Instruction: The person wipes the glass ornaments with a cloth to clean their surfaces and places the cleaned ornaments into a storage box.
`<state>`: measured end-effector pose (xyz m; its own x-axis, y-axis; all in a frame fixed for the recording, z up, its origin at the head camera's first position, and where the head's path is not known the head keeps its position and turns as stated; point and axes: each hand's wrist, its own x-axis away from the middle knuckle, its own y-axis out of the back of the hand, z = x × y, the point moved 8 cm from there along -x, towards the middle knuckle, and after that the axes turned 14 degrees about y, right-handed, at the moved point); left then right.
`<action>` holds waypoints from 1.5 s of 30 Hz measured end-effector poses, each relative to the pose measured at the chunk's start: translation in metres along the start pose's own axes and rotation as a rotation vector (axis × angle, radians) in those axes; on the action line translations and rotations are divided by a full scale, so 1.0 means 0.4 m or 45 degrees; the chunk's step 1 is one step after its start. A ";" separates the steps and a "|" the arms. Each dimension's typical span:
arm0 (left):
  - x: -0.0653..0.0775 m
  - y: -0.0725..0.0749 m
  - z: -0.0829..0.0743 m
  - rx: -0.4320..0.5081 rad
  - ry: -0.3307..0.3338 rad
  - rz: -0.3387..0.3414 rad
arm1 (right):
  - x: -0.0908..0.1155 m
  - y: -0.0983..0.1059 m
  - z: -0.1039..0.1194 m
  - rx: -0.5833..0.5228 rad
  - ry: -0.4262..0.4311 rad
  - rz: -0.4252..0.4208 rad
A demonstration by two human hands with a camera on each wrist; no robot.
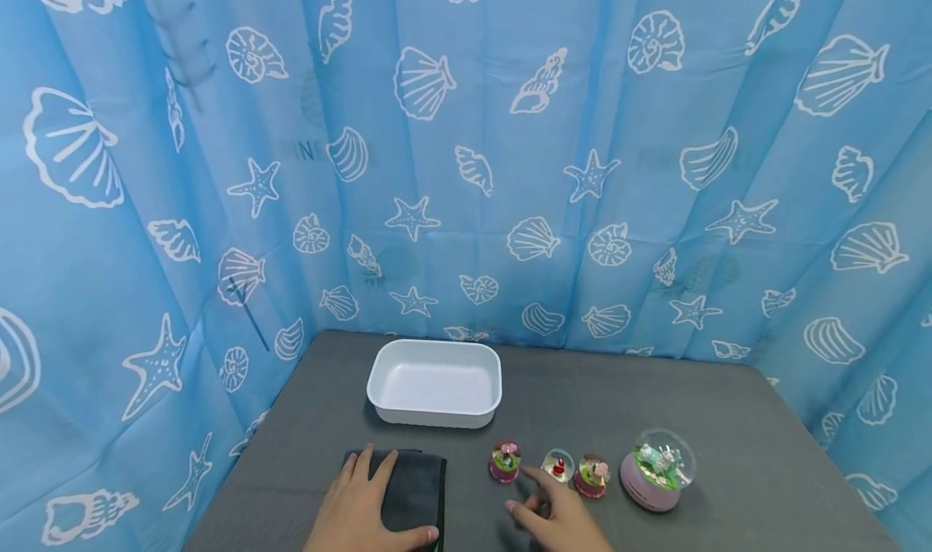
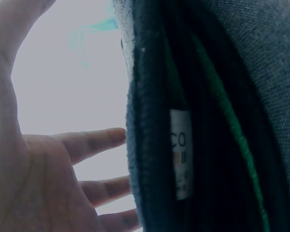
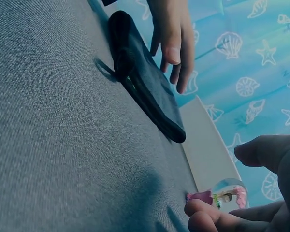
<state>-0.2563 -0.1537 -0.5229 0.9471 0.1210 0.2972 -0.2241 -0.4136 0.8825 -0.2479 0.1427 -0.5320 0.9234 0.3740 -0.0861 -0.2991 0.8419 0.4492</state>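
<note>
My left hand (image 1: 360, 507), its fingers spread, is over a folded dark cloth (image 1: 415, 491). The left wrist view shows the cloth's layered edge with a white label (image 2: 182, 154) and a green seam. My right hand (image 1: 561, 515) holds nothing; its thumb and index finger stand apart. Just left of its index fingertip is a small snow globe (image 1: 505, 461) on a dark pink base. Beyond that hand stand a small globe with a red figure (image 1: 558, 464), its base hidden, and another pink-based snow globe (image 1: 593, 476).
A larger snow globe (image 1: 658, 469) on a pale pink base stands to the right. Behind the cloth sits a white rectangular basin (image 1: 435, 416). All stand on a grey-covered table (image 1: 743, 455), enclosed by a blue shell-print curtain (image 1: 495, 131).
</note>
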 end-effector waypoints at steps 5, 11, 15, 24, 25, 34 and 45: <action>-0.001 -0.003 0.002 0.005 -0.022 0.021 | -0.009 -0.019 -0.015 -0.124 0.001 0.016; 0.000 -0.002 0.005 0.008 -0.102 -0.015 | -0.021 -0.029 -0.040 -0.152 -0.056 0.015; -0.005 -0.005 0.010 -0.002 -0.117 -0.023 | -0.027 -0.034 -0.048 -0.178 -0.097 0.004; -0.017 -0.021 0.010 -0.022 -0.078 0.012 | -0.033 -0.039 -0.063 -0.204 -0.193 -0.022; -0.018 -0.023 0.010 -0.019 -0.056 0.026 | -0.034 -0.040 -0.064 -0.211 -0.198 -0.027; -0.013 -0.016 0.007 0.007 -0.014 0.036 | -0.045 -0.053 -0.062 -0.211 -0.179 -0.097; -0.027 -0.025 0.014 0.007 -0.037 -0.005 | -0.070 -0.069 -0.062 -0.231 -0.113 -0.129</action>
<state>-0.2632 -0.1559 -0.5368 0.9543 0.0964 0.2830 -0.2191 -0.4183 0.8815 -0.2713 0.1185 -0.5641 0.9660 0.2553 -0.0406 -0.2349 0.9325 0.2743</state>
